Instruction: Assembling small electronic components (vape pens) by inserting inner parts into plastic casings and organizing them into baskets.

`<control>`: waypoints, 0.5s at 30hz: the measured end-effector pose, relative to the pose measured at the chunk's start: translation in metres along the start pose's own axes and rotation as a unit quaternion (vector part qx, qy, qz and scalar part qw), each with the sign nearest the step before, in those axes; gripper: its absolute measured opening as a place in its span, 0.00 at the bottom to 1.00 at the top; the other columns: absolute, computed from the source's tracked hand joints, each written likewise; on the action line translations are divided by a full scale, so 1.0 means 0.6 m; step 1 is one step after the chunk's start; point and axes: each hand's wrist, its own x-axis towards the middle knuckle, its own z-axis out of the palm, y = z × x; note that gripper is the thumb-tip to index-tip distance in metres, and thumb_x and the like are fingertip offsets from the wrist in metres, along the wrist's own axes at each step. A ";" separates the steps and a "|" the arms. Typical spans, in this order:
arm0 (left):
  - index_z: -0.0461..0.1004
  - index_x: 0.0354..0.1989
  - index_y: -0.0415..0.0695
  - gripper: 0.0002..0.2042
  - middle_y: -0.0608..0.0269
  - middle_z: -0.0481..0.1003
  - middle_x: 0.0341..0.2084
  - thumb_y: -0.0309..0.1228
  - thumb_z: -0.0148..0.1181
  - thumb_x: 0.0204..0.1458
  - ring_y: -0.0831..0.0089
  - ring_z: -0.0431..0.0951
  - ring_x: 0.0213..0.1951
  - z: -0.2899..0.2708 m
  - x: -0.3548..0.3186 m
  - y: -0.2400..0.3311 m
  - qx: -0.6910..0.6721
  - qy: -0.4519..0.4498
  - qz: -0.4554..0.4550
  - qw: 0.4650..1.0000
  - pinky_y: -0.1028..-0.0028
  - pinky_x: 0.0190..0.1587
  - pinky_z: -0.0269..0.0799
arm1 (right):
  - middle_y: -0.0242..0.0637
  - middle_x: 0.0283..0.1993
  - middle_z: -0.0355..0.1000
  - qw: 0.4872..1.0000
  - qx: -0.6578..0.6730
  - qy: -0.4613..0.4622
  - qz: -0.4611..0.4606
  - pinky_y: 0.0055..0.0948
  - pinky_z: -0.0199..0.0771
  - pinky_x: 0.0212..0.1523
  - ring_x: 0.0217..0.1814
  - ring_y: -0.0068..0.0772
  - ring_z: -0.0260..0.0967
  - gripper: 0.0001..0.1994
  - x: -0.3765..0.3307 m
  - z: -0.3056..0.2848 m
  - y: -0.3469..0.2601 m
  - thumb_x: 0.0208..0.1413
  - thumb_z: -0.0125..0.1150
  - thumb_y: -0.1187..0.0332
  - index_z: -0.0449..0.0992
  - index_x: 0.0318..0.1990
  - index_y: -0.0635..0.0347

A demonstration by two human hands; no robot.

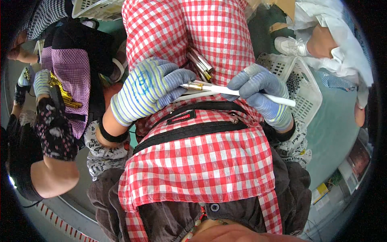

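Note:
My left hand [147, 86], in a striped knit glove, is closed with thumb and fingers pinched on a small gold-and-silver metal piece [196, 86]. That piece lines up with the near end of a slim white rod [221, 89]; whether the two are joined I cannot tell. My right hand [260, 92], in a bluish-grey striped glove, grips the rod, whose rounded end sticks out to the right. Below my left fingers runs a second white rod [197, 96], partly hidden. Several shiny silver tubes with gold ends [199, 62] lie on my lap between my thighs.
My red-and-white checked apron [201, 161] covers my lap. On the right stands a white plastic basket [308, 90] with dark tubular pieces inside. Another basket [98, 9] is at the far left. To the left, a co-worker's gloved hand [42, 84] is by gold pieces [64, 93].

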 end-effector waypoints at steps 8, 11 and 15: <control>0.73 0.43 0.46 0.15 0.61 0.77 0.29 0.35 0.62 0.47 0.63 0.77 0.30 -0.019 -0.001 -0.012 -0.017 -0.016 -0.013 1.000 0.65 0.33 0.70 | 0.43 0.47 0.74 0.972 -0.218 0.074 0.038 0.31 0.77 0.31 0.32 0.34 0.76 0.27 -0.050 -0.064 -0.048 0.48 0.70 0.65 0.67 0.55 0.59; 0.73 0.44 0.46 0.16 0.61 0.77 0.29 0.35 0.62 0.46 0.62 0.77 0.30 -0.017 0.004 0.006 -0.024 -0.025 -0.019 0.999 0.65 0.32 0.70 | 0.35 0.29 0.71 0.742 -0.654 -0.137 -0.056 0.35 0.68 0.21 0.24 0.37 0.71 0.20 -0.009 -0.033 -0.075 0.45 0.68 0.65 0.74 0.47 0.53; 0.73 0.44 0.45 0.17 0.61 0.77 0.29 0.36 0.63 0.46 0.62 0.77 0.29 -0.032 0.010 0.013 -0.031 -0.032 -0.015 0.999 0.65 0.32 0.70 | 0.32 0.21 0.67 0.738 -0.656 -0.136 -0.082 0.36 0.64 0.19 0.20 0.35 0.68 0.19 -0.005 -0.018 -0.071 0.47 0.66 0.62 0.74 0.47 0.54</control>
